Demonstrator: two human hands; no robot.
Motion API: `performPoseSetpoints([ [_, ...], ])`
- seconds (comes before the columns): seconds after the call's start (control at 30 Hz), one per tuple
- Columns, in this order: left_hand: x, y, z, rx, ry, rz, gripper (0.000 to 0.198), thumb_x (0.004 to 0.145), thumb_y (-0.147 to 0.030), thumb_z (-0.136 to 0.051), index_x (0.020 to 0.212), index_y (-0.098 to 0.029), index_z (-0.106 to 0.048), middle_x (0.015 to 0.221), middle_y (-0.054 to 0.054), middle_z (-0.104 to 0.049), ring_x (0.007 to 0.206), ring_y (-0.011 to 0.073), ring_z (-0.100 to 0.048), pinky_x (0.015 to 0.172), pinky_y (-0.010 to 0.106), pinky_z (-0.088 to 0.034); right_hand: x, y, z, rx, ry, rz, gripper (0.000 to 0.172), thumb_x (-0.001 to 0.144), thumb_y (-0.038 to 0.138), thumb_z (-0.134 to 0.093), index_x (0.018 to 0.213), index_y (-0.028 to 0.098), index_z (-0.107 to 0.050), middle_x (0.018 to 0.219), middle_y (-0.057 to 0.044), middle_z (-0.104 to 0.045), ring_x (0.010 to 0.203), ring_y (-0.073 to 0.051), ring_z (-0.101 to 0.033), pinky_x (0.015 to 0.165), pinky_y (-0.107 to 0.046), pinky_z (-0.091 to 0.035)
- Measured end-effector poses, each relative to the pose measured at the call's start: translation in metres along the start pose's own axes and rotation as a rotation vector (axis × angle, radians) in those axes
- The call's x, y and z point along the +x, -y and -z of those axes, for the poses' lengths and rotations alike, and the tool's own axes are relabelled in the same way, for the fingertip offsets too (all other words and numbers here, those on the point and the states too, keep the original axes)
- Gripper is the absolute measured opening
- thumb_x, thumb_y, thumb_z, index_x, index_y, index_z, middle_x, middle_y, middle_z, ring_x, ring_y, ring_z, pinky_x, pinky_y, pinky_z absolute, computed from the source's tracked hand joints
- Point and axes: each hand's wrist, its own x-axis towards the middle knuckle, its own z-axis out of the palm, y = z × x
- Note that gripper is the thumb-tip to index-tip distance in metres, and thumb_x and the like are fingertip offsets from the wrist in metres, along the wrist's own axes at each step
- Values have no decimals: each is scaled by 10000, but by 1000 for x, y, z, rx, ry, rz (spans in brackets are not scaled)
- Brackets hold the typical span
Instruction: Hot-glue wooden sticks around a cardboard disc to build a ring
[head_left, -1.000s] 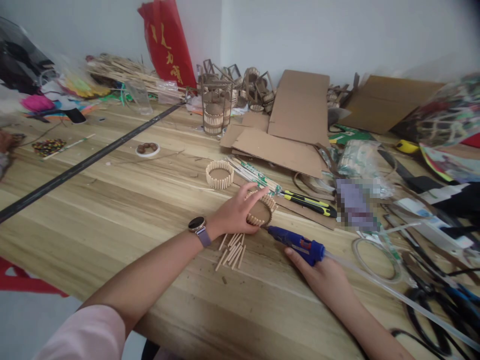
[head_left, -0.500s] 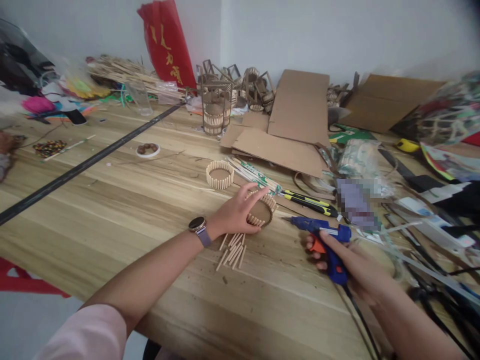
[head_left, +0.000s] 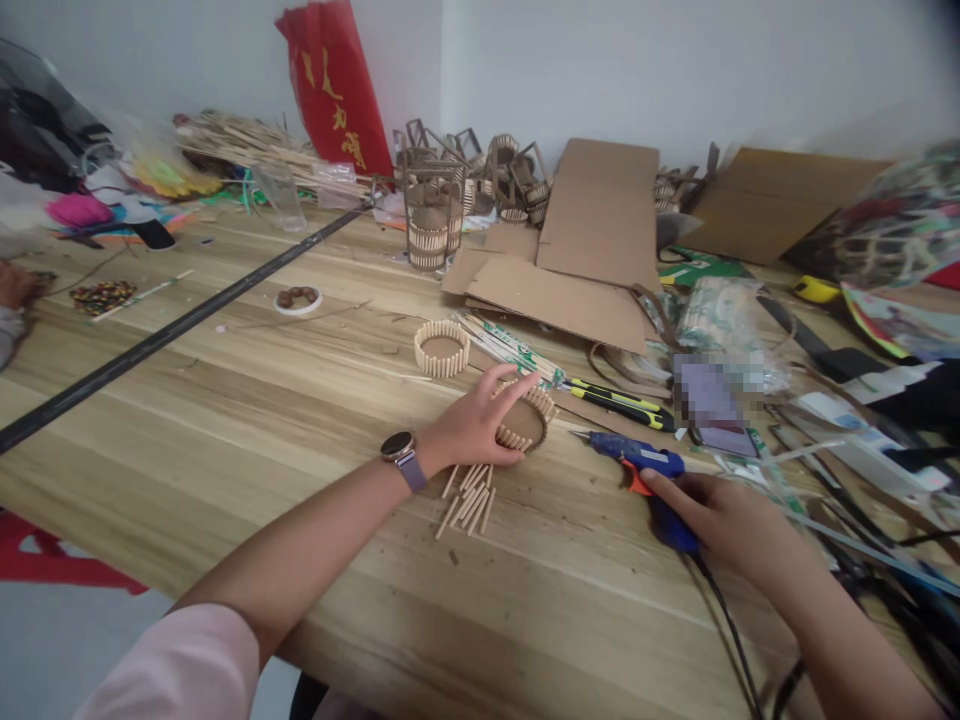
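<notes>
Head view: left grip (head_left: 474, 425) holds ribbed wooden ring (head_left: 514, 439), right grip (head_left: 727, 518) blue glue gun (head_left: 643, 458).

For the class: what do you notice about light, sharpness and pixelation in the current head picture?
Head view: light on the table looks soft and fairly even; head view: the top right corner darkens; head view: the patterned bundle at far right looks smeared, while the glue gun in the right hand is clearer; head view: blocky pixels mask much of a purplish object.
</notes>
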Motion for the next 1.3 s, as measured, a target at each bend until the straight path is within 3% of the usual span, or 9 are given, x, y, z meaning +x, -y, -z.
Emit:
performPoseSetpoints([
  [0.1, 0, 1, 0, 3, 3, 6, 1068, 630, -216, -799, 1487, -298, -166, 1480, 153, -210, 1352, 383, -338, 1066, 526, -399, -5, 6, 2, -220, 75, -31, 520, 784, 685, -491, 585, 231, -649, 467, -54, -622, 459, -253, -617, 445, -332, -421],
  [0.17, -1, 0, 0, 4, 10, 16, 1059, 631, -223, -798, 1487, -291, -177, 1477, 155, -216, 1345, 381, -348, 1058, 523, -407, -10, 16, 3, -294, -12, 25, 468, 830, 636, -478, 663, 231, -643, 564, -73, -659, 521, -264, -637, 477, -342, -430],
  [0.27, 0, 0, 1, 0, 14, 22, 1044, 646, -246, -788, 1491, -297, -176, 1483, 147, -215, 1343, 379, -348, 1061, 532, -400, -22, 45, -1, -292, -148, 391, 335, 921, 451, -443, 806, 217, -655, 777, -96, -690, 677, -247, -659, 596, -348, -481],
  [0.43, 0, 0, 0, -7, 4, 10, 1054, 643, -252, -779, 1497, -299, -164, 1487, 144, -213, 1363, 381, -316, 1091, 536, -358, -45, 110, -25, -236, -21, 1082, 217, 906, 98, -458, 887, 196, -650, 899, -69, -690, 821, -195, -630, 707, -310, -495],
  [0.57, 0, 1, -1, -14, -2, -12, 1059, 637, -221, -774, 1495, -297, -157, 1481, 143, -220, 1364, 370, -319, 1097, 523, -361, -53, 140, -42, -372, 40, 1279, 105, 850, 110, -564, 858, 175, -646, 874, -53, -676, 769, -208, -600, 614, -329, -464],
  [0.77, 0, 3, -2, -7, -3, -10, 1046, 640, -222, -774, 1492, -285, -169, 1482, 148, -216, 1374, 358, -304, 1093, 502, -374, -53, 145, -49, -427, 64, 1283, 107, 833, 140, -605, 737, 183, -628, 763, -32, -633, 721, -202, -559, 601, -342, -418],
  [1.1, 0, 1, 0, -2, 1, 2, 1053, 632, -223, -788, 1491, -276, -181, 1472, 155, -223, 1364, 366, -320, 1091, 507, -376, -54, 140, -59, -479, 84, 1168, 100, 794, 83, -603, 769, 177, -626, 748, -51, -647, 685, -199, -586, 567, -317, -403],
  [1.2, 0, 2, 0, -5, 2, -8, 1055, 636, -236, -789, 1492, -284, -174, 1473, 151, -225, 1362, 373, -320, 1091, 519, -369, -47, 135, -46, -303, 193, 1062, 154, 793, 48, -522, 764, 184, -587, 730, -24, -637, 622, -161, -579, 547, -276, -396],
  [1.3, 1, 3, -1, -2, -13, -39, 1030, 658, -270, -784, 1492, -265, -180, 1466, 165, -232, 1367, 369, -313, 1100, 518, -355, -34, 131, -23, 25, 331, 840, 178, 810, 66, -451, 836, 197, -567, 717, 8, -618, 578, -113, -551, 541, -221, -403],
])
